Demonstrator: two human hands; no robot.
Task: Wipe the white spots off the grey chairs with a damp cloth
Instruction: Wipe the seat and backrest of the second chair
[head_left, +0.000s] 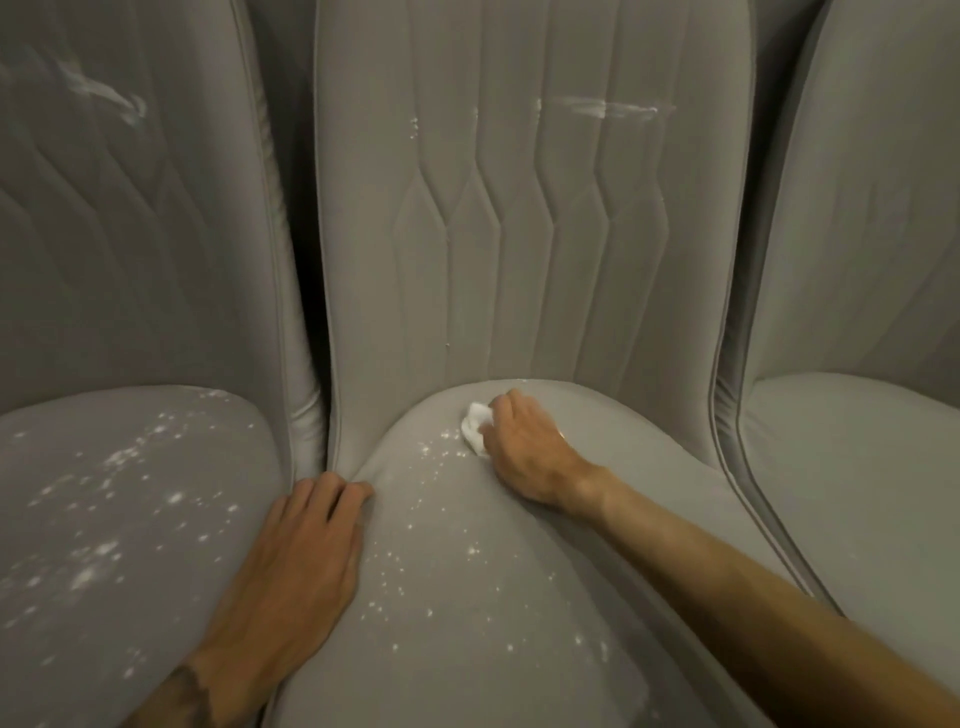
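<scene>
My right hand (524, 452) is clamped on a small crumpled white cloth (475, 423), fingers curled round it, and presses it down on the seat of the middle grey upholstered chair (519, 597). The cloth sits near the back of the seat, just in front of the crease where the cushion meets the backrest. Only its left part shows past my fingers.

My left hand (301, 551) lies palm down on the left edge of the same seat. Its fingers are together and nearly straight, and it holds nothing. The fingertips reach the fold at the seat's back left corner, beside the gap to the next chair. My two hands are well apart, with a band of speckled fabric between them.

Small white spots (431, 467) scatter across the middle seat, from just left of the cloth down toward its front edge. The part of the seat under and right of my right forearm looks plain grey. A long white smear (608, 109) crosses the stitched panels high on this chair's backrest.

The left grey padded chair (156, 260) stands just beside the middle one. Its seat carries a denser spray of white flecks (104, 551), and its backrest has a curved white streak (104, 98) near the top. The right grey chair (857, 467) stands close on the other side, only partly in view.
</scene>
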